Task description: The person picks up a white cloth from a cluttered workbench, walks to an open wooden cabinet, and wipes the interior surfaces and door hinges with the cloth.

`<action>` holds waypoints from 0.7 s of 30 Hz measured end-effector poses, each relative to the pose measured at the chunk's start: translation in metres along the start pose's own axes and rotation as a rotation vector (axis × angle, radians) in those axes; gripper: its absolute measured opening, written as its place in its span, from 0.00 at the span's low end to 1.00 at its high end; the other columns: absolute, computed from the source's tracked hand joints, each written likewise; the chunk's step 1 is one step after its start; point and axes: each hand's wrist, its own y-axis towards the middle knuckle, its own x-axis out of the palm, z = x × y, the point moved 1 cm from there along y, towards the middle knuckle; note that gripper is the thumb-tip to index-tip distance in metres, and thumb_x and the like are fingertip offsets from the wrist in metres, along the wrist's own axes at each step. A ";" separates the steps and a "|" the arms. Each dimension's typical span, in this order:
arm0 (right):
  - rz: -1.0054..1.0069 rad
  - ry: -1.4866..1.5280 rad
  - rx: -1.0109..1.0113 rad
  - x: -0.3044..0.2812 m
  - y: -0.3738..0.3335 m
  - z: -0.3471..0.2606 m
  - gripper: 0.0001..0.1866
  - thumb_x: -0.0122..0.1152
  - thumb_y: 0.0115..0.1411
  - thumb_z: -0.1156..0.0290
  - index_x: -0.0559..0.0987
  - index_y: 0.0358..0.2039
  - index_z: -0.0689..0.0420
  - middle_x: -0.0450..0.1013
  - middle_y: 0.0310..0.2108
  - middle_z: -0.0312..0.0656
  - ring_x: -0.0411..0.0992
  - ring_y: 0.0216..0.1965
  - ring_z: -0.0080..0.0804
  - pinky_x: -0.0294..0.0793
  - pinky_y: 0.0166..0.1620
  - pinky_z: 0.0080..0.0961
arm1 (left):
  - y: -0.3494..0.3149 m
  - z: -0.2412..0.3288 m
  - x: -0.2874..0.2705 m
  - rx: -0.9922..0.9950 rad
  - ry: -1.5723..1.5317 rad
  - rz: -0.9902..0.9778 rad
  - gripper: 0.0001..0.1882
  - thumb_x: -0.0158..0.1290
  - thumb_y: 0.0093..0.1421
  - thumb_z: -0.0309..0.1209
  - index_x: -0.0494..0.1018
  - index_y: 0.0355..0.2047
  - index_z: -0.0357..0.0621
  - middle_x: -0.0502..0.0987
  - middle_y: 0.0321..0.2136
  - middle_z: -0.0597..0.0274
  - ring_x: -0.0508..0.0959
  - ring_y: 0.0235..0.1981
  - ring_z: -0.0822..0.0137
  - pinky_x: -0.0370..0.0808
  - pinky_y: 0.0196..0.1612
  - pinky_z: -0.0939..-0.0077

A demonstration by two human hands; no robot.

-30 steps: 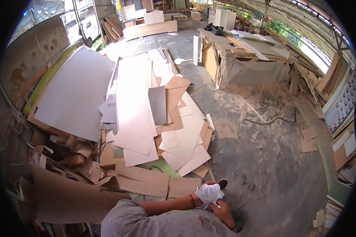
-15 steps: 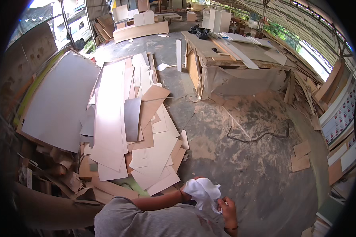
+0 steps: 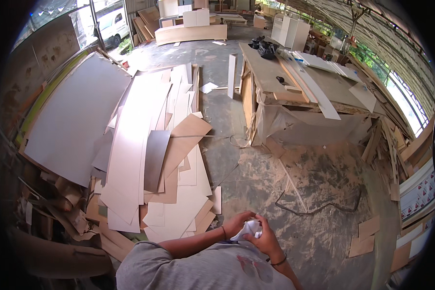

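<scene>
Since half a second ago your view has swung a little, so the workbench sits fuller in the upper right and the pile of cut boards runs longer down the left; the white cloth that stood up loose and open between your hands is now bunched small — nearly swallowed by them.

You hold it low in front of your chest, above the dusty concrete floor. It looks light, soft and limp, with no stiffness of its own, so it should crumple and fold wherever you press. Nothing about it seems fragile or slippery. I judge it best taken by a gathered fold or an edge, since a loose corner would simply droop.

Your left hand comes in from the left, forearm nearly level, fingers curled over the near side of the cloth and gripping it. Your right hand rises from below with the wrist bent, thumb and fingers pinched closed on the other side of the bundle. Both hands touch each other around it — elbows tucked close to your grey shirt.
</scene>
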 end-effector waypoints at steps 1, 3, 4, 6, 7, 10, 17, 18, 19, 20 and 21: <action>-0.004 0.008 -0.002 -0.009 0.018 0.000 0.39 0.71 0.43 0.62 0.62 0.53 0.59 0.66 0.49 0.53 0.69 0.47 0.43 0.69 0.46 0.31 | 0.020 0.001 -0.004 -0.007 0.006 0.002 0.22 0.56 0.50 0.31 0.67 0.45 0.39 0.72 0.40 0.60 0.72 0.43 0.68 0.68 0.47 0.73; 0.031 0.151 -0.036 -0.025 0.056 0.003 0.39 0.71 0.42 0.63 0.62 0.53 0.58 0.68 0.46 0.52 0.70 0.46 0.42 0.70 0.45 0.31 | 0.059 0.000 -0.014 -0.186 -0.284 -0.012 0.27 0.58 0.50 0.33 0.63 0.49 0.39 0.71 0.43 0.57 0.71 0.45 0.67 0.66 0.49 0.74; 0.049 0.162 -0.011 -0.033 0.076 0.009 0.34 0.70 0.42 0.68 0.66 0.50 0.57 0.72 0.42 0.49 0.72 0.44 0.39 0.70 0.44 0.29 | 0.078 -0.001 -0.018 -0.182 -0.424 0.029 0.31 0.58 0.50 0.33 0.60 0.52 0.39 0.69 0.45 0.57 0.69 0.47 0.67 0.65 0.51 0.74; 0.052 0.166 0.003 -0.047 0.113 0.036 0.31 0.69 0.42 0.72 0.68 0.48 0.57 0.72 0.40 0.46 0.71 0.42 0.34 0.70 0.44 0.28 | 0.113 -0.014 -0.031 -0.228 -0.425 0.035 0.30 0.57 0.51 0.33 0.60 0.52 0.38 0.68 0.46 0.58 0.68 0.48 0.67 0.63 0.52 0.75; 0.049 0.175 0.027 -0.054 0.134 0.046 0.29 0.68 0.42 0.76 0.69 0.47 0.57 0.73 0.39 0.43 0.71 0.41 0.30 0.69 0.44 0.26 | 0.130 -0.021 -0.040 -0.285 -0.430 0.041 0.29 0.55 0.51 0.32 0.59 0.52 0.38 0.67 0.47 0.58 0.67 0.49 0.68 0.62 0.53 0.75; 0.052 0.190 0.087 -0.083 0.197 0.063 0.23 0.64 0.43 0.80 0.72 0.42 0.58 0.73 0.36 0.41 0.71 0.39 0.27 0.70 0.42 0.25 | 0.187 -0.042 -0.078 -0.272 -0.407 -0.064 0.27 0.50 0.53 0.31 0.59 0.53 0.38 0.66 0.48 0.59 0.66 0.50 0.68 0.61 0.54 0.75; 0.010 0.196 -0.011 -0.133 0.392 0.062 0.23 0.64 0.43 0.78 0.71 0.43 0.59 0.74 0.36 0.45 0.73 0.39 0.30 0.70 0.42 0.26 | 0.303 -0.080 -0.188 -0.780 -0.479 -0.007 0.31 0.38 0.61 0.54 0.59 0.53 0.42 0.66 0.48 0.59 0.70 0.46 0.64 0.64 0.51 0.70; -0.093 0.188 -0.058 -0.131 0.422 0.047 0.24 0.64 0.43 0.77 0.71 0.43 0.59 0.74 0.36 0.46 0.73 0.40 0.31 0.70 0.42 0.27 | 0.302 -0.122 -0.200 -0.787 -0.689 0.020 0.31 0.34 0.62 0.55 0.59 0.54 0.43 0.66 0.50 0.58 0.69 0.47 0.63 0.63 0.53 0.67; -0.170 0.167 -0.088 -0.133 0.449 0.038 0.24 0.64 0.43 0.76 0.71 0.44 0.58 0.74 0.36 0.46 0.73 0.40 0.33 0.70 0.42 0.27 | 0.318 -0.110 -0.212 -0.735 -0.902 0.029 0.32 0.30 0.62 0.56 0.58 0.55 0.43 0.64 0.52 0.57 0.68 0.50 0.62 0.61 0.55 0.64; -0.235 0.156 -0.118 -0.128 0.478 0.033 0.25 0.65 0.44 0.73 0.70 0.45 0.56 0.73 0.37 0.48 0.73 0.41 0.37 0.70 0.42 0.27 | 0.332 -0.098 -0.228 -0.693 -1.115 0.031 0.34 0.26 0.62 0.58 0.57 0.55 0.44 0.63 0.54 0.56 0.66 0.52 0.61 0.59 0.57 0.61; -0.294 0.110 -0.164 -0.123 0.502 0.021 0.27 0.64 0.44 0.72 0.69 0.47 0.55 0.73 0.37 0.49 0.73 0.41 0.42 0.71 0.43 0.30 | 0.344 -0.078 -0.243 -0.631 -1.271 0.110 0.35 0.26 0.61 0.58 0.57 0.56 0.44 0.63 0.54 0.56 0.65 0.53 0.60 0.58 0.58 0.63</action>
